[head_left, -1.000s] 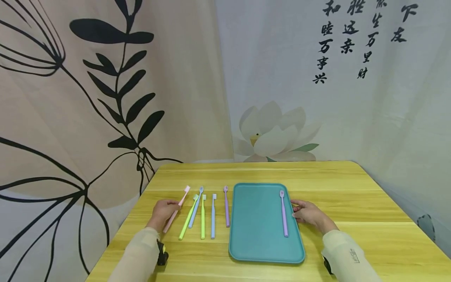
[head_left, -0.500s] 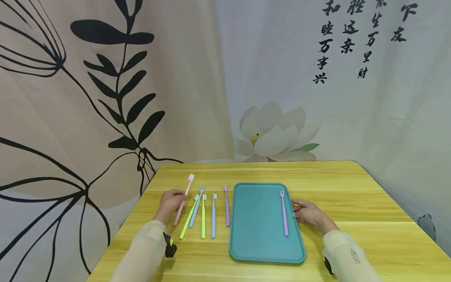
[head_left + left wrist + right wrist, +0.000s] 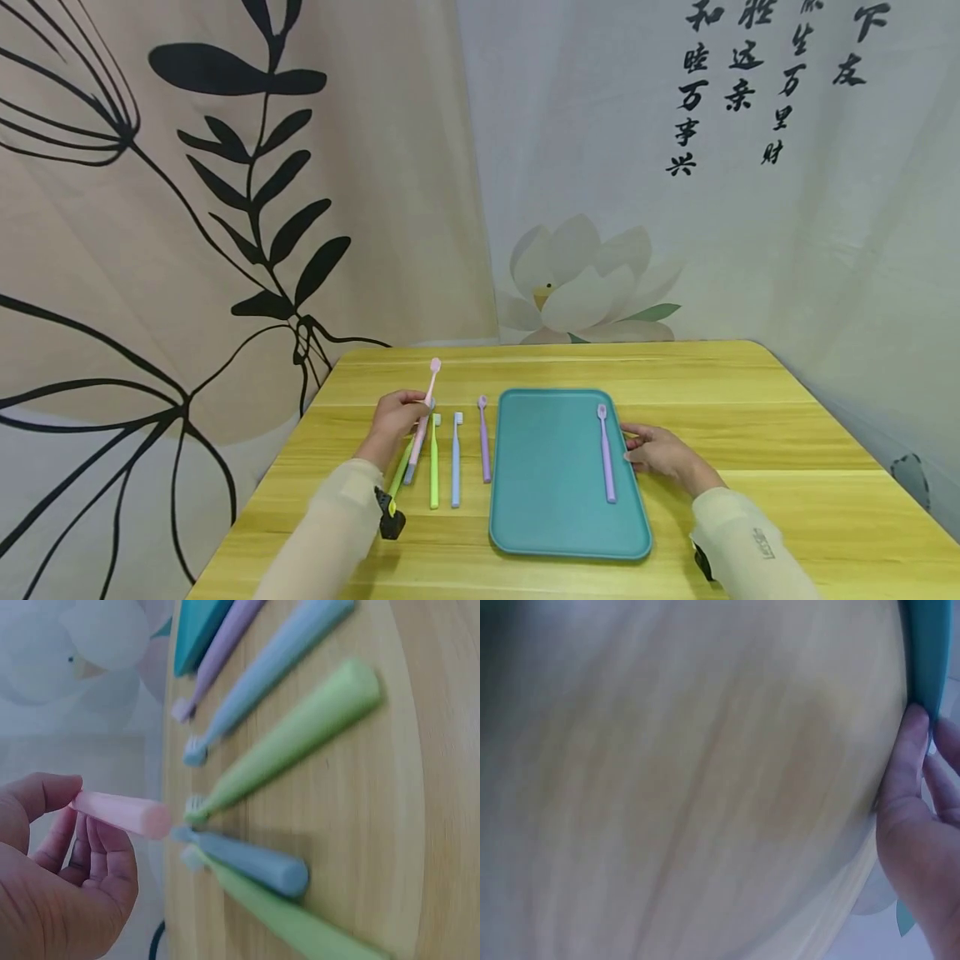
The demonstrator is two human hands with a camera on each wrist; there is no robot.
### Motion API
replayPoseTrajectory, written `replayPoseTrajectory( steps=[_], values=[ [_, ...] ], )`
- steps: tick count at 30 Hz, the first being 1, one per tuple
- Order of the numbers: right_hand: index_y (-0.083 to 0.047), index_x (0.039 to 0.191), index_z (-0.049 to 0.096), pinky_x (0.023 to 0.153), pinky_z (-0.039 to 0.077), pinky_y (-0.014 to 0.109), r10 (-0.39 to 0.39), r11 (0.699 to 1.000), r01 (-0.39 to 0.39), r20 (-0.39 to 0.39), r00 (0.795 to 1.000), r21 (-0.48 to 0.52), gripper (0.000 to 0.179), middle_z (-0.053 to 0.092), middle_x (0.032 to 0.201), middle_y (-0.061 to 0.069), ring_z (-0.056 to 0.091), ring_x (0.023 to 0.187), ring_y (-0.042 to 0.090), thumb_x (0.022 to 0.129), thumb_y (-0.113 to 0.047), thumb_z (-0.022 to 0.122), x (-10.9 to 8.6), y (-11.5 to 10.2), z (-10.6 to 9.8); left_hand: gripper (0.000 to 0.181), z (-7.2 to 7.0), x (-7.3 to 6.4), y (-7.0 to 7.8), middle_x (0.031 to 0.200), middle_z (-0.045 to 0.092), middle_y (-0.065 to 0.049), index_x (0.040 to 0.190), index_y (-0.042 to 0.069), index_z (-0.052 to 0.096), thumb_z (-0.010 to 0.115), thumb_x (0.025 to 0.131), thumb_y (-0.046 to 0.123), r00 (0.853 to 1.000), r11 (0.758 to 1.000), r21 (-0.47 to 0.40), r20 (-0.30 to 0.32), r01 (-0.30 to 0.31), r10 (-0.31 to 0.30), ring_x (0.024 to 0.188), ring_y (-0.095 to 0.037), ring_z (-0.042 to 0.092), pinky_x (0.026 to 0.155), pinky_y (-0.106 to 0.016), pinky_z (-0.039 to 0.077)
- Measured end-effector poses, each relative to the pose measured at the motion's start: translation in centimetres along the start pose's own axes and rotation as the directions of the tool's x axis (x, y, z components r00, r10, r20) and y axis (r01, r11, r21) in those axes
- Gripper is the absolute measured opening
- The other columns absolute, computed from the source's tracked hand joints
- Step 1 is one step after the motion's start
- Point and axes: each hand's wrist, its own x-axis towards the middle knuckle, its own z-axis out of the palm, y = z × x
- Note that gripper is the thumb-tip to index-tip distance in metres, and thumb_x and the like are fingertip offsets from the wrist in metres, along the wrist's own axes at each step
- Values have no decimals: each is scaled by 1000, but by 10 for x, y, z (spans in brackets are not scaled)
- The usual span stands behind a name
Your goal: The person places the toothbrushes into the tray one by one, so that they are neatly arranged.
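My left hand point(image 3: 397, 421) pinches a pink toothbrush point(image 3: 124, 812) by its handle, head up and tilted, over the left side of the table. In the head view it overlaps a green toothbrush point(image 3: 401, 471) and the blue one crossing it. Beside these lie another green toothbrush point(image 3: 433, 467), a blue toothbrush point(image 3: 455, 467) and a purple toothbrush point(image 3: 484, 446). On the teal tray point(image 3: 547, 475), near its right side, rests a second purple toothbrush point(image 3: 607, 458). My right hand point(image 3: 663, 457) touches the tray's right rim with its fingertips and thumb.
The wooden table point(image 3: 757, 433) has a straight back edge with rounded corners. Behind it hangs a printed curtain point(image 3: 405, 208) with plants and writing. A black device point(image 3: 390, 517) is strapped at the left wrist.
My left hand has raised the pink toothbrush and carried it right and away from me, over the nearby green and blue toothbrushes. The right hand stays at the tray's rim.
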Motion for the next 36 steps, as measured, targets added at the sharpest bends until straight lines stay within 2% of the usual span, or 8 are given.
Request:
replayPoseTrajectory(
  steps=[5,7,15,22,29,32,36],
  values=[
    [12,147,33,82,56,35,-1,1000,1,-1,1000,4,63,50,108,19,56,93,23,89,13,57,-1,-1,0,28,14,-5,6,94,66,-15,116,-8,65,66,88,-4,1000,1000,-25,25,-15,16,77,-21,64,67,-32,54],
    [12,147,33,82,56,36,-4,1000,4,1,1000,6,63,50,108,19,56,94,23,89,13,56,-1,-2,0,29,19,-6,8,93,66,-14,117,-8,66,67,88,-4,999,999,-39,34,-16,17,75,-20,64,68,-33,54],
    [12,148,32,84,55,37,-10,1000,10,14,1000,1,63,49,110,21,56,96,24,90,13,55,-1,-1,0,30,40,-10,12,96,65,-15,118,-7,65,67,88,-3,997,997,-74,70,-7,12,78,-21,65,74,-37,56],
    [12,147,33,82,55,35,-12,1000,12,1,1000,-4,62,49,109,19,55,95,24,89,13,55,0,1,0,31,57,-13,15,94,65,-12,118,-6,66,69,88,-2,997,995,-97,81,3,4,79,-19,63,72,-33,55],
    [12,147,34,82,55,35,-6,1000,6,-8,1000,-11,62,49,109,20,55,95,24,89,13,55,-2,-1,1,32,72,-17,17,94,66,-12,118,-8,65,72,87,-1,996,991,-135,85,0,12,85,-26,66,72,-32,55],
    [13,147,34,81,55,35,-7,1000,7,-11,1000,-1,62,49,109,20,55,94,24,89,13,55,-2,-2,2,31,78,-20,18,93,66,-13,118,-9,65,70,88,-3,995,989,-147,89,-19,32,79,-22,65,73,-34,56],
    [13,147,33,80,55,35,-13,1000,13,-11,1000,10,62,50,107,20,56,92,23,88,13,55,-2,-2,2,31,87,-21,18,92,66,-12,118,-9,65,68,87,-4,995,986,-166,97,-15,32,74,-16,62,73,-34,56]
  ],
)
